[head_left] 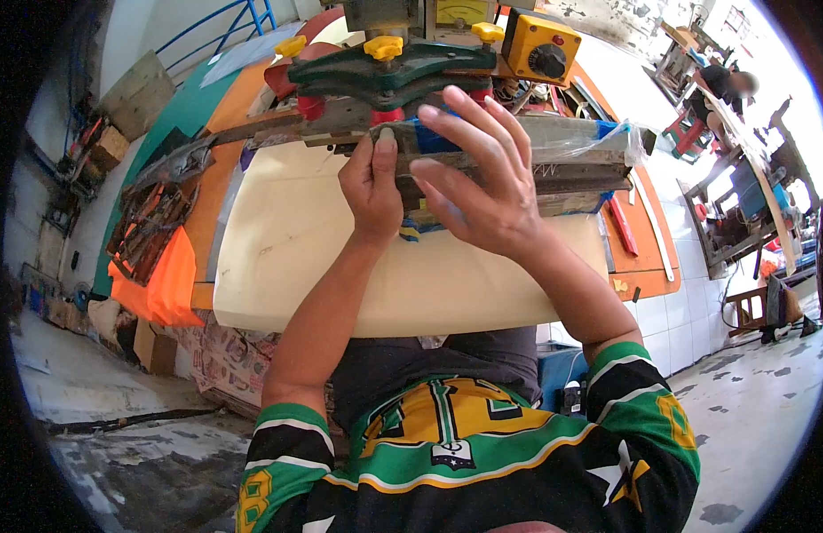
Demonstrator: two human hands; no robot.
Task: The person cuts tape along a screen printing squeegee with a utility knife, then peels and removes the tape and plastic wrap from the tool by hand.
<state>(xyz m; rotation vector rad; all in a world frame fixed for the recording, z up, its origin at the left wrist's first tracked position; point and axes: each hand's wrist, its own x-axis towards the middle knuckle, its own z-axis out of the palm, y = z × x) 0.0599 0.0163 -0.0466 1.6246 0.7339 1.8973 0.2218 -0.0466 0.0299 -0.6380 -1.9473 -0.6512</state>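
My left hand [373, 186] is closed at the near edge of a long grey metal bar [562, 133], its thumb pointing up and pressed against the curled fingers. Whatever those fingers may hold is hidden. To its right, my right hand [487, 173] is raised over the bar with fingers spread, slightly blurred, and nothing shows in it. Blue tape [434, 136] and clear plastic film [636, 142] cover parts of the bar. Above it sits a dark green machine bracket [394, 75] with yellow knobs [383, 48] and red cylinders [387, 116]. Beneath both forearms lies a cream sheet [287, 258].
A yellow control box [540, 46] with a black dial stands behind the bar. On the orange tabletop [651, 258] at right lie a red cutter [621, 226] and a white ruler [651, 222]. Orange cloth [163, 289] hangs at left. Another person [718, 89] sits at the far right bench.
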